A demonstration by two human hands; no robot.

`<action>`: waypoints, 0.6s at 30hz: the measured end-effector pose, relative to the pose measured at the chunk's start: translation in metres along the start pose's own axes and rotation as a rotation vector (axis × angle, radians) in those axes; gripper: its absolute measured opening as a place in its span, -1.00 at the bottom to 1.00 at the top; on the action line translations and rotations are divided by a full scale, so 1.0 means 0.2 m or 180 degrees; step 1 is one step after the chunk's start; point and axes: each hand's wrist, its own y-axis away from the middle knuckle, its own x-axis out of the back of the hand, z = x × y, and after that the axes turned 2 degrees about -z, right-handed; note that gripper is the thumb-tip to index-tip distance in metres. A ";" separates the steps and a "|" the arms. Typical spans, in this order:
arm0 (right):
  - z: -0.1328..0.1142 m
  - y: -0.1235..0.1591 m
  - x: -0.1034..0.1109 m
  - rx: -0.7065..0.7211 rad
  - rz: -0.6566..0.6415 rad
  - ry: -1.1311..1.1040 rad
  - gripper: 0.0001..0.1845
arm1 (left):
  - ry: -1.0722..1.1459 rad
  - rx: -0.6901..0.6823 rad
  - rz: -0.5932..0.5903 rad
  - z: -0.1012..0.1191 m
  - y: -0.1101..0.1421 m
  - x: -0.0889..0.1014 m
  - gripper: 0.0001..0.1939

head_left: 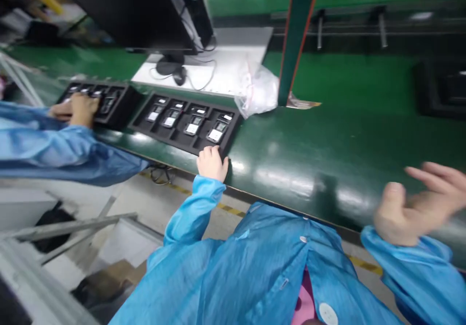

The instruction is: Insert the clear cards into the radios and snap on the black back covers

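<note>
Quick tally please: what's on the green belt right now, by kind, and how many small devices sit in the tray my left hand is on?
Black moulded plastic trays: 2, the near one under the left hand, the far one under a co-worker's hand
Small black devices with white labels in the near tray: 4
Crumpled clear plastic bags: 1
Total: 7

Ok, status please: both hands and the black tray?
Left hand on near edge of black tray, fingers curled. Right hand open, blurred, above green belt. Co-worker's hand on second tray.

Head-worn view — steeply down, close over green belt [327,136]
</note>
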 end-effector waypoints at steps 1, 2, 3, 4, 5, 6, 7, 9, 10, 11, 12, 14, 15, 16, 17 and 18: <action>-0.07 0.01 -0.10 0.0267 -0.0287 -0.0227 -0.57 | -0.0046 0.0027 -0.0033 -0.02 -0.01 0.00 -0.55; -0.14 0.03 -0.19 0.0474 -0.0615 -0.0416 -0.60 | -0.0092 0.0021 -0.0086 -0.04 -0.01 0.01 -0.60; -0.20 0.05 -0.26 0.0611 -0.0934 -0.0563 -0.62 | -0.0131 -0.0019 -0.0136 -0.05 -0.02 0.01 -0.64; -0.24 0.07 -0.33 0.0655 -0.1208 -0.0655 -0.64 | -0.0168 -0.0090 -0.0186 -0.04 -0.01 0.01 -0.65; -0.27 0.08 -0.39 0.0659 -0.1423 -0.0723 -0.67 | -0.0199 -0.0184 -0.0239 -0.02 0.00 0.02 -0.65; -0.28 0.10 -0.44 0.0627 -0.1596 -0.0776 -0.68 | -0.0222 -0.0301 -0.0297 0.01 0.01 0.02 -0.65; -0.29 0.11 -0.48 0.0564 -0.1739 -0.0815 -0.69 | -0.0236 -0.0437 -0.0363 0.05 0.04 0.02 -0.64; -0.28 0.14 -0.54 0.0345 -0.1975 -0.0850 -0.66 | -0.0232 -0.0750 -0.0506 0.16 0.11 0.01 -0.62; -0.26 0.15 -0.56 0.0211 -0.2076 -0.0837 -0.63 | -0.0209 -0.0929 -0.0585 0.22 0.15 0.00 -0.60; -0.24 0.16 -0.57 0.0093 -0.2151 -0.0807 -0.59 | -0.0172 -0.1122 -0.0666 0.29 0.19 -0.02 -0.58; -0.22 0.17 -0.57 -0.0003 -0.2205 -0.0764 -0.53 | -0.0121 -0.1334 -0.0749 0.37 0.24 -0.04 -0.54; -0.16 0.20 -0.55 -0.0121 -0.2235 -0.0656 -0.42 | 0.0003 -0.1779 -0.0910 0.53 0.33 -0.09 -0.45; -0.13 0.21 -0.53 -0.0153 -0.2232 -0.0602 -0.39 | 0.0069 -0.1999 -0.0972 0.61 0.38 -0.12 -0.42; -0.09 0.21 -0.50 -0.0177 -0.2221 -0.0546 -0.39 | 0.0137 -0.2198 -0.1014 0.70 0.43 -0.14 -0.40; -0.05 0.22 -0.46 -0.0199 -0.2198 -0.0477 -0.39 | 0.0214 -0.2382 -0.1036 0.79 0.47 -0.17 -0.39; 0.01 0.21 -0.42 -0.0225 -0.2154 -0.0375 -0.41 | 0.0315 -0.2545 -0.1037 0.89 0.51 -0.20 -0.42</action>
